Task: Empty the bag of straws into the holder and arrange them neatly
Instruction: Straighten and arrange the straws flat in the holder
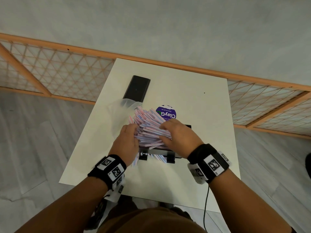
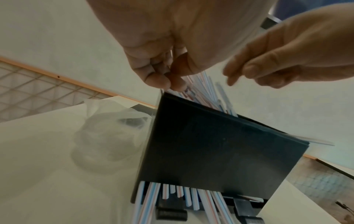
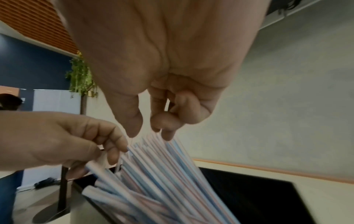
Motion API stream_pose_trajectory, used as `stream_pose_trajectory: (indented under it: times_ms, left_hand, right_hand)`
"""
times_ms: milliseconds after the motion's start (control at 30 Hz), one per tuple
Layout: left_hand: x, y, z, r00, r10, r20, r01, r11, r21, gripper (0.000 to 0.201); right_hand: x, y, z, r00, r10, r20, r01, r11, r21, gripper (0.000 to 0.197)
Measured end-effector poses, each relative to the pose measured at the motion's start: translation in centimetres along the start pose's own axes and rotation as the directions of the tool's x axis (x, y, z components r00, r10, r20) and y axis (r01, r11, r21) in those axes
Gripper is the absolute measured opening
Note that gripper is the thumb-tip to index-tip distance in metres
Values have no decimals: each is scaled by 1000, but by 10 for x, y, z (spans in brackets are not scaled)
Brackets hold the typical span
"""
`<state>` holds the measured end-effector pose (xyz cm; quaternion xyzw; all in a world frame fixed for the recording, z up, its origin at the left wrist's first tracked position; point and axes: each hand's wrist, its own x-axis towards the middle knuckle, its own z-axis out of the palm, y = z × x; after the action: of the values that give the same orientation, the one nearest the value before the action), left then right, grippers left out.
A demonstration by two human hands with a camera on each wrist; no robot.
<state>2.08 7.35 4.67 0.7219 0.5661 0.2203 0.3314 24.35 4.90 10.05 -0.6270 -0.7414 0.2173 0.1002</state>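
White table (image 1: pixel 193 101) set against a grey wall with a wooden-framed lattice screen (image 1: pixel 50 68) running behind. On the far left part of the top, a black box (image 1: pixel 137 89) lying flat. Just nearer, touching that box's near end, an emptied clear bag (image 1: pixel 123 105), crumpled and slack on the surface. To the right of the bag, a round purple lid (image 1: pixel 166 111) printed with white letters, partly hidden behind the straw pile.

Near the middle of the table, a black holder (image 2: pixel 214 145) standing on short feet, open at the top and slotted along its base. Heaped in and over the holder, striped straws (image 1: pixel 149 126), fanned toward the far left and spilling well above the rim; several ends poking out through the bottom slot onto the table, on the near side.

At the left flank of the heap, left hand (image 1: pixel 127 140), fingers curled in, fingertips (image 2: pixel 162 81) pinching a few straws near their upper ends. At the right flank, right hand (image 1: pixel 178 137), fingers bent down over the top of the heap, thumb and fingertips (image 3: pixel 166 133) touching straw ends; whether actually pinching them cannot be told. Black wristbands with square printed markers on both wrists, a thin black cable hanging from the right one.
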Motion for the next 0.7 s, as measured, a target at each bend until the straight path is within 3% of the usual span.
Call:
stream_pose_trajectory:
  times_ms: [133, 233, 300, 367, 500, 600, 700]
  left_hand:
    - [2, -2, -5, 999, -3, -39, 1, 999, -45, 37]
    - [-1, 10, -5, 989, 40, -144, -48, 997, -55, 31]
    - [-5, 20, -5, 978, 137, -160, -143, 989, -28, 32]
    - [-10, 26, -1, 953, 278, -120, -273, 960, 55, 40]
    - [-16, 27, 12, 856, 511, -81, -467, 831, 303, 48]
    - [-15, 25, 21, 798, 601, -48, -532, 739, 414, 44]
    - [-8, 22, 30, 800, 598, 39, -531, 676, 511, 46]
  right_hand:
    - [-29, 22, 4, 982, 113, 149, -87, 981, -174, 21]
    - [-33, 34, 19, 966, 98, 238, -61, 985, -159, 19]
    - [-31, 39, 26, 965, 85, 250, -51, 989, -138, 20]
    - [-29, 41, 28, 969, 61, 241, -32, 992, -124, 21]
    - [-21, 41, 25, 985, -40, 170, 49, 997, -54, 21]
    - [-8, 33, 30, 992, -82, 101, 84, 996, -11, 21]
    - [0, 29, 39, 1000, 0, -13, 0, 999, 47, 26]
